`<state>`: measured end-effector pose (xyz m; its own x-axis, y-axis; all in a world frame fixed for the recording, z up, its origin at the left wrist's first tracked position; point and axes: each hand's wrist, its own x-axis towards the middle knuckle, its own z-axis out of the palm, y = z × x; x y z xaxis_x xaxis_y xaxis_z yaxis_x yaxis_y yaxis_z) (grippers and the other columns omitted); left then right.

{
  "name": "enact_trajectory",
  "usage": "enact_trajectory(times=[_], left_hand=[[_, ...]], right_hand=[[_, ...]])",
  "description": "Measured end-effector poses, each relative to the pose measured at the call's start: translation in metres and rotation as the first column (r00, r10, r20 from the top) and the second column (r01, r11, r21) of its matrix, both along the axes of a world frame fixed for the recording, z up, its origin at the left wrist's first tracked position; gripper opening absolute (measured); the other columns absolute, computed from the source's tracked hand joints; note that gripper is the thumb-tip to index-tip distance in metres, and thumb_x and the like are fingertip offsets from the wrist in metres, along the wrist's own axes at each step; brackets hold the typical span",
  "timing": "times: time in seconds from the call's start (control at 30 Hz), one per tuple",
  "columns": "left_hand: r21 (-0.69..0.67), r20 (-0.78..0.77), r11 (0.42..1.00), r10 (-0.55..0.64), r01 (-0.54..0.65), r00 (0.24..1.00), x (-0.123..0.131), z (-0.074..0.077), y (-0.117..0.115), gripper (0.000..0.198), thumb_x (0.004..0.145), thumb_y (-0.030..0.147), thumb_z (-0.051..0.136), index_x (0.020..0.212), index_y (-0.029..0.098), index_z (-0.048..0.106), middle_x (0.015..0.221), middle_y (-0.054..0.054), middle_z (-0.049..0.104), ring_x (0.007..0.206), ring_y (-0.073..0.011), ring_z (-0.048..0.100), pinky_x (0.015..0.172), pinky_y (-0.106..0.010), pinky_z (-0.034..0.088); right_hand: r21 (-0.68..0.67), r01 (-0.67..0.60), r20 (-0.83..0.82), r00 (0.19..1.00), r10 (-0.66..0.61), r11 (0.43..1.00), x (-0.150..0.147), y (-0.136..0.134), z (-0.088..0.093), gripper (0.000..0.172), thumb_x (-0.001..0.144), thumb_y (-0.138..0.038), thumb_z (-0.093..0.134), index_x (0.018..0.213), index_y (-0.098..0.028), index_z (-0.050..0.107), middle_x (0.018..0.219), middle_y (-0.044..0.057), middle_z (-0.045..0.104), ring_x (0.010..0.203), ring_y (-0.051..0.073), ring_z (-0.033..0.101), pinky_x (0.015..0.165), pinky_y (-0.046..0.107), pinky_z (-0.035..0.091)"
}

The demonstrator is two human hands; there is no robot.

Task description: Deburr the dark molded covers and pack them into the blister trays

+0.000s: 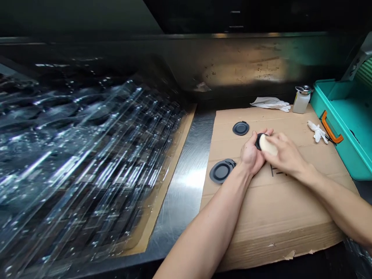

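In my left hand (250, 152) lies a dark round part (258, 142), mostly covered from above. My right hand (286, 153) grips a cream-coloured pad (267, 145) and presses it against that part; whether it is sponge or cloth I cannot tell. To the left of my hands, a dark grey oval lid-like piece (241, 128) rests on the cardboard (290, 205). Nearer to me lies a similar dark grey piece (221, 171), with another dark part at its upper right edge, beside my left forearm.
Clear plastic trays (87, 155) fill the left side of the metal bench (186, 186). At the back stand a white pump bottle (302, 100) and a white glove (270, 103). A second white glove (317, 131) lies by a teal bin (345, 128) with an orange handle.
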<state>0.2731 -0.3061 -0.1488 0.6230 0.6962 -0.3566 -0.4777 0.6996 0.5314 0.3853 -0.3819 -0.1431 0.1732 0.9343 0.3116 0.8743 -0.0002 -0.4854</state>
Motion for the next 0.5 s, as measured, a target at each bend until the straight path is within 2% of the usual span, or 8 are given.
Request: enact_trajectory(times=[0.1, 0.17, 0.27, 0.4, 0.5], left_hand=[[0.038, 0.016, 0.999, 0.024, -0.024, 1.0, -0.001, 0.0, 0.001, 0.044, 0.108, 0.039, 0.038, 0.136, 0.012, 0.059, 0.142, -0.017, 0.065, 0.136, -0.0283, 0.06, 0.117, -0.048, 0.047], [0.047, 0.02, 0.999, 0.02, -0.021, 1.0, -0.002, 0.0, 0.002, 0.046, 0.108, 0.04, 0.038, 0.139, 0.012, 0.057, 0.145, -0.018, 0.063, 0.138, -0.0285, 0.058, 0.117, -0.049, 0.046], [0.065, 0.041, 0.998, 0.008, -0.01, 0.999, -0.003, 0.0, 0.001, 0.047, 0.108, 0.041, 0.038, 0.143, 0.015, 0.054, 0.148, -0.017, 0.06, 0.139, -0.0284, 0.058, 0.118, -0.049, 0.045], [0.083, 0.015, 0.997, -0.01, 0.009, 1.0, -0.002, 0.0, -0.003, 0.044, 0.108, 0.039, 0.039, 0.138, 0.014, 0.059, 0.141, -0.017, 0.065, 0.135, -0.0294, 0.06, 0.117, -0.052, 0.045], [0.074, -0.027, 0.997, -0.025, 0.027, 0.999, -0.003, 0.0, -0.005, 0.044, 0.108, 0.039, 0.039, 0.132, 0.011, 0.062, 0.136, -0.019, 0.068, 0.134, -0.0304, 0.062, 0.118, -0.052, 0.045]], right_hand=[[-0.02, 0.084, -0.098, 0.991, -0.086, 0.996, 0.014, -0.001, 0.008, 0.046, 0.081, -0.033, 0.075, 0.123, -0.016, 0.07, 0.111, 0.011, 0.07, 0.103, 0.028, 0.064, 0.091, 0.039, 0.049], [-0.084, 0.01, -0.225, 0.974, -0.029, 0.996, 0.021, -0.003, 0.014, 0.047, 0.076, -0.035, 0.08, 0.119, -0.018, 0.071, 0.111, 0.007, 0.073, 0.099, 0.025, 0.066, 0.085, 0.034, 0.049], [-0.159, -0.086, -0.344, 0.938, 0.027, 0.984, 0.025, -0.005, 0.019, 0.042, 0.077, -0.037, 0.08, 0.115, -0.022, 0.074, 0.097, 0.0, 0.075, 0.084, 0.019, 0.065, 0.072, 0.029, 0.045], [-0.065, -0.018, -0.43, 0.903, -0.011, 0.998, 0.02, 0.0, 0.013, 0.033, 0.084, -0.037, 0.071, 0.112, -0.02, 0.075, 0.099, 0.002, 0.077, 0.087, 0.019, 0.067, 0.078, 0.029, 0.047], [-0.074, -0.132, -0.542, 0.837, 0.071, 0.988, 0.02, 0.005, 0.009, 0.032, 0.083, -0.039, 0.071, 0.106, -0.017, 0.077, 0.101, 0.004, 0.077, 0.091, 0.02, 0.069, 0.081, 0.03, 0.05]])
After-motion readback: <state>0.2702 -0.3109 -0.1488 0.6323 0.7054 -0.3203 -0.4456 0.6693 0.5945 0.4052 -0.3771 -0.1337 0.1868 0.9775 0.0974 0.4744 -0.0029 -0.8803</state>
